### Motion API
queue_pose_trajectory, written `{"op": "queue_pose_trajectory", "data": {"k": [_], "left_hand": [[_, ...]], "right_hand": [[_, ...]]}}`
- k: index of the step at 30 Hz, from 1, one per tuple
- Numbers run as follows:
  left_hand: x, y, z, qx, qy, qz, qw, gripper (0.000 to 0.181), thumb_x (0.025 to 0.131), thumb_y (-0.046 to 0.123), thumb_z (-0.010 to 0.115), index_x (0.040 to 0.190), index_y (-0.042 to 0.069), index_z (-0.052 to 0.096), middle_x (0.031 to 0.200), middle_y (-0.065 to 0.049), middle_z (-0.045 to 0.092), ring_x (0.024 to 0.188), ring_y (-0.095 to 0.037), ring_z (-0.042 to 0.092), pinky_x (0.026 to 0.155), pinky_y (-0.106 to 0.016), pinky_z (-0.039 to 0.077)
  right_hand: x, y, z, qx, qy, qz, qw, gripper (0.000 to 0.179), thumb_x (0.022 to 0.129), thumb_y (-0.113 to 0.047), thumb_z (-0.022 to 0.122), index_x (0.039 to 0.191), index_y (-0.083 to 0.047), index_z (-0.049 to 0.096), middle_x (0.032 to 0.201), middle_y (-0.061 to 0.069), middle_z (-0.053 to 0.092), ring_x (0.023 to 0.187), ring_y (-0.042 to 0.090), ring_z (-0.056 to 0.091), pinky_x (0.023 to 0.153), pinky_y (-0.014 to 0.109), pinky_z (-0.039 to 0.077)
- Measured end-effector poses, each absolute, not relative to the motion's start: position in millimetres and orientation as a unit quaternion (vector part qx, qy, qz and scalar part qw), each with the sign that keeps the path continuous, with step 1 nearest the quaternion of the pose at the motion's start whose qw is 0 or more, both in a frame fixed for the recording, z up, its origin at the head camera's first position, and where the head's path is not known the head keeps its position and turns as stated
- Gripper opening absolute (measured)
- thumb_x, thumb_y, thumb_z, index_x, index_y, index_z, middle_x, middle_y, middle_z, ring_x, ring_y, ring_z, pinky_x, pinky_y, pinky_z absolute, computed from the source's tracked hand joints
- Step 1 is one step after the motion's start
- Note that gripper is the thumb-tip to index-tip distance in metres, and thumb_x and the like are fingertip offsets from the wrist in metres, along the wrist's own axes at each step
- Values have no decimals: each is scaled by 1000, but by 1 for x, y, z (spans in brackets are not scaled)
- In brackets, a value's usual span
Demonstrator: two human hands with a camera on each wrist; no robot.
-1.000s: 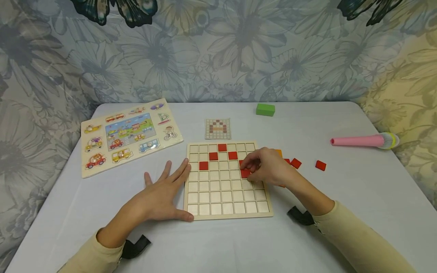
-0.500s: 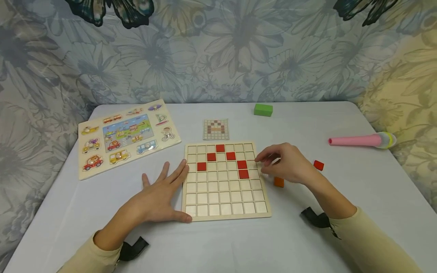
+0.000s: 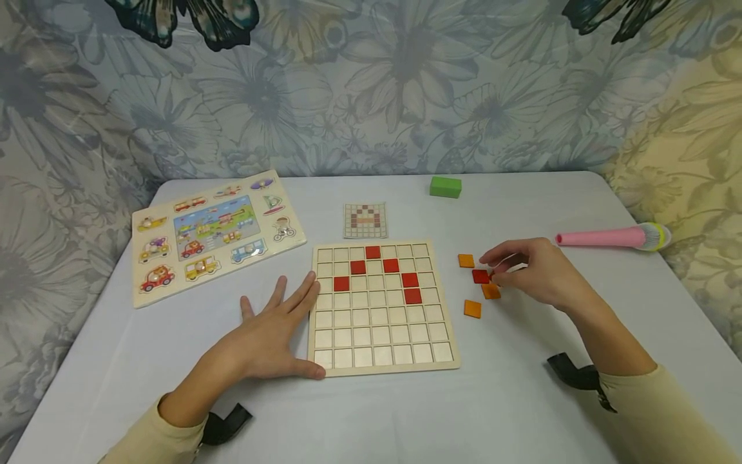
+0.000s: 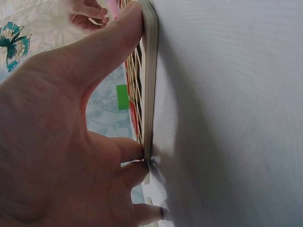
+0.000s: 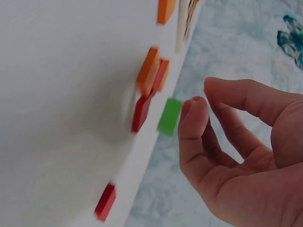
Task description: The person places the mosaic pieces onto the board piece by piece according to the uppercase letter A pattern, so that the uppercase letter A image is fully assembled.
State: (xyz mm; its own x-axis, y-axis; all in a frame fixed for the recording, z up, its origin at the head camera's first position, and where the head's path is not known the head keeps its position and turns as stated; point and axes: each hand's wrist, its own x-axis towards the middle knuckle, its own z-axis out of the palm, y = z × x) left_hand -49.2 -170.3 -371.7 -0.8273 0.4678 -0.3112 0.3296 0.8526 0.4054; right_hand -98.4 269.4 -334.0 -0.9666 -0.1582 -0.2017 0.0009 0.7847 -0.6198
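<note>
A wooden grid board (image 3: 362, 318) lies mid-table, with several red tiles (image 3: 413, 296) set in its upper squares. My left hand (image 3: 269, 341) rests spread along the board's left edge, thumb at the near corner and fingertips at the side. To the right of the board, my right hand (image 3: 536, 270) hovers over loose tiles, thumb and fingers bent and apart with nothing between them. Loose orange tiles (image 3: 472, 309) and a red tile (image 3: 480, 276) lie by its fingertips. In the right wrist view another red tile (image 5: 105, 202) lies apart, hidden by the hand in the head view.
A small pattern card (image 3: 364, 221) lies behind the board. A vehicle picture puzzle (image 3: 217, 235) sits at the back left. Farther back stands a green block (image 3: 446, 187), and a pink toy microphone (image 3: 611, 237) lies at the right.
My right hand has left the board's red tiles and moved right to above the loose tiles, uncovering several of them. My left hand stays at the board's edge.
</note>
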Motion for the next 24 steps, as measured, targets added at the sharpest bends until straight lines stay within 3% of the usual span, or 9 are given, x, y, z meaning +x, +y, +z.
{"op": "queue_pose_trajectory", "data": {"k": [14,24], "left_hand": [[-48,-170,-373,213,940,173,205,135,70,74,82,169,18,10,177,3,0,160,-49,-1,96,-96,-2],[-49,-171,-373,214,940,169,205,136,70,75,82,169,19,9,177,4,-1,160,-49,-2,96,-96,-2]], "right_hand": [[-104,286,-354,-21,937,-318,146,34,86,-4,77,120,0,73,108,18,70,97,29,61,68,27,55],[-108,286,-356,-10,949,-283,137,33,85,-6,78,118,-2,75,106,19,69,97,32,62,69,32,52]]}}
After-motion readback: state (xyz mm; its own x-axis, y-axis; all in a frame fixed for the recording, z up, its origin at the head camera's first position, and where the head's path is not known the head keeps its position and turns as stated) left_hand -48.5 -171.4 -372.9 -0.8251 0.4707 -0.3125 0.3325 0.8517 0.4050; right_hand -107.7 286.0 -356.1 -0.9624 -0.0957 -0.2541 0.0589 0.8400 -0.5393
